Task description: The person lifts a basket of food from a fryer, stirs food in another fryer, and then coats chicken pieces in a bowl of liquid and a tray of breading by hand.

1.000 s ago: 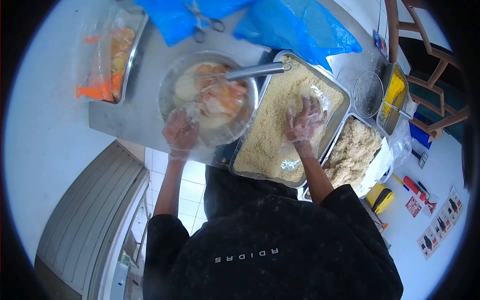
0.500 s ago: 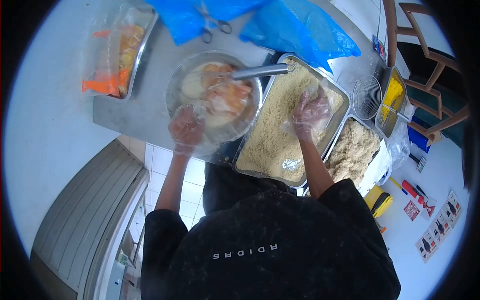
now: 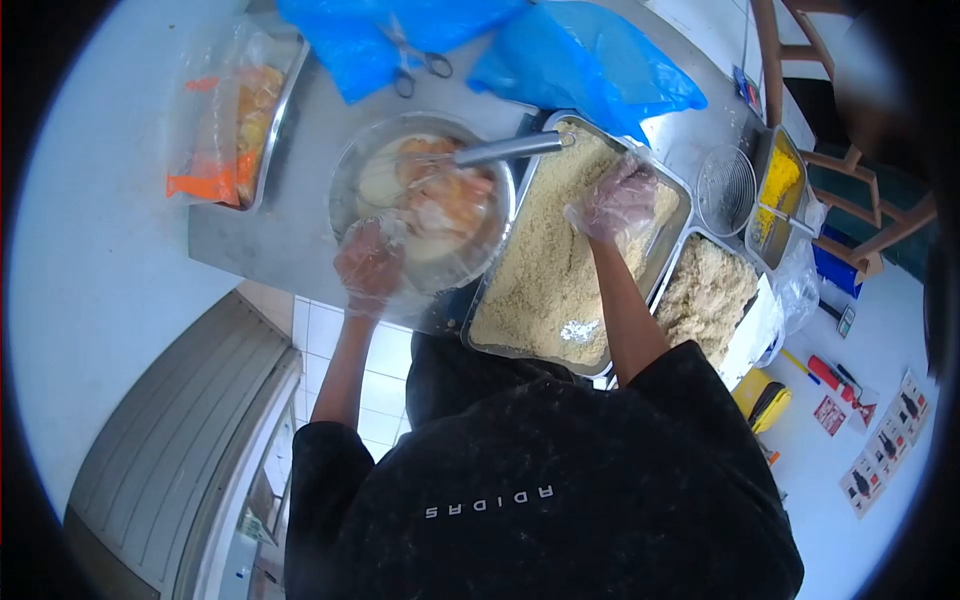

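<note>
A metal bowl [image 3: 506, 205] holds pale, milky batter with orange-pink pieces of food in it. A whisk [image 3: 510, 150] lies across the bowl, its handle reaching over the tray of crumbs. My left hand [image 3: 370, 262], in a clear plastic glove, hovers at the bowl's near left rim; its fingers look curled, but the wrinkled plastic hides whether they grip anything. To the right, a metal tray [image 3: 684, 212] is filled with yellowish crumbs [image 3: 540, 270]. My right hand [image 3: 620, 200], also in clear plastic, is over the upper right crumbs, back upward, fingers stretched out and partly hidden.
Blue plastic bags [image 3: 585, 70] and scissors [image 3: 420, 70] lie at the far side. Left is a tray with bagged food [image 3: 245, 130]. Right of the crumbs are a tray of coarser brownish crumbs [image 3: 705, 295], a wire strainer [image 3: 726, 190] and a tray with yellow food [image 3: 780, 185].
My right hand has shifted slightly toward the far end of the crumb tray. My left hand stays by the bowl. The view has tilted a little.
</note>
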Available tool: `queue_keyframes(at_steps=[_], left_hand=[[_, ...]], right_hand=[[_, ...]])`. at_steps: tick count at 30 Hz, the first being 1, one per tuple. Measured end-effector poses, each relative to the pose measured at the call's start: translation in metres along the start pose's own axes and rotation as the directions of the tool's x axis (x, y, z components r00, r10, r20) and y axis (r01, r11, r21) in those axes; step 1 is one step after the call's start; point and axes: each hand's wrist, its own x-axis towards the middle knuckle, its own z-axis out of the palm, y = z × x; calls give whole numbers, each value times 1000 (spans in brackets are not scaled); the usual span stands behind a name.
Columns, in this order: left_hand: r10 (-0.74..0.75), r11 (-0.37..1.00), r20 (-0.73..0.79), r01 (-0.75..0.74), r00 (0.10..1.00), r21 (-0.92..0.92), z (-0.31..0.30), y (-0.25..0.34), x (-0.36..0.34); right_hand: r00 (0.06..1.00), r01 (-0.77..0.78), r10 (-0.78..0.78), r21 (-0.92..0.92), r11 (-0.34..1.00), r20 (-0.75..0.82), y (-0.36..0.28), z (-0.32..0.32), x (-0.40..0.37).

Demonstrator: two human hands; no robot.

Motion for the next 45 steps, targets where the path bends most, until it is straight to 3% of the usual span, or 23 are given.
queue_keyframes(at_steps=[1, 3, 4, 5, 6, 7, 8, 10, 11, 13, 15, 17, 20, 23, 26, 29, 30, 33, 36, 38, 41, 44, 45], left_hand=[[-25, 1000, 10, 25, 1000, 9, 2, 0, -1], [15, 999, -26, -14, 1000, 34, 8, -6, -10], [81, 996, -86, -76, 993, 51, 17, -13, -12], [145, 988, -144, -136, 979, 73, 21, -17, -7], [127, 991, -148, -120, 981, 53, 16, -15, -2], [109, 994, -135, -106, 985, 31, 10, -10, -3], [98, 995, -120, -98, 988, 6, 7, -4, -3], [211, 977, -227, -210, 951, 29, 15, -10, -6], [271, 962, -279, -271, 921, 40, 16, -13, -5], [180, 984, -132, -176, 975, 39, 7, -5, 1], [69, 998, -46, -68, 997, 18, 3, 2, 2], [120, 992, -43, -121, 992, -28, 2, 4, 1], [124, 992, -13, -124, 992, 1, 5, -7, 3], [128, 992, -6, -128, 992, 11, 8, -14, 3], [142, 990, 1, -142, 990, 2, 10, -14, 2], [188, 979, -51, -183, 981, 90, 9, -12, 0], [208, 971, -75, -197, 975, 133, 9, -12, -1], [239, 970, -67, -241, 969, -33, 5, -12, 0], [196, 981, 6, -196, 981, 12, 3, -8, 2], [264, 963, -90, -257, 960, 76, 10, -15, 2], [261, 965, -103, -257, 960, 52, 10, -17, 0], [241, 970, -91, -237, 966, 45, 9, -15, 2], [238, 971, -90, -234, 967, 56, 10, -16, 1]], right_hand=[[999, 36, -33, -68, 997, 42, -2, -10, -2], [994, -34, 17, 149, 988, 111, 2, -26, -3], [987, -125, 68, 425, 896, 147, 14, -26, 7], [975, -207, 96, 661, 721, 200, 31, -20, 18], [979, 78, -183, 660, 747, 91, 50, -14, 16], [895, 355, -446, 647, 674, -26, 68, -9, 13], [776, 589, -630, 338, 734, 16, 60, -37, 7], [647, 744, -733, 37, 667, 211, 55, -51, -9], [647, 721, -709, 78, 689, 282, 62, -35, -21], [652, 648, -638, 137, 750, 410, 73, -14, -35], [644, 436, -341, 39, 899, 685, 29, -68, -33], [568, 377, -188, -50, 925, 801, 10, -100, -30], [701, 362, -254, -26, 932, 666, 17, -110, -49], [726, 376, -291, -5, 927, 623, 33, -131, -60], [702, 488, -389, -6, 873, 596, 59, -124, -65], [731, 583, -549, 46, 811, 405, 70, -130, -70], [738, 569, -528, 32, 821, 421, 69, -138, -69], [744, 557, -507, 16, 830, 436, 67, -158, -64], [723, 576, -531, 40, 817, 441, 72, -177, -61], [693, 555, -498, 54, 830, 522, 67, -213, -65], [632, 315, -218, 10, 949, 744, 48, -282, -67], [755, 66, -105, 84, 994, 648, 66, -323, -75], [774, 72, -125, 110, 991, 621, 77, -336, -78]])
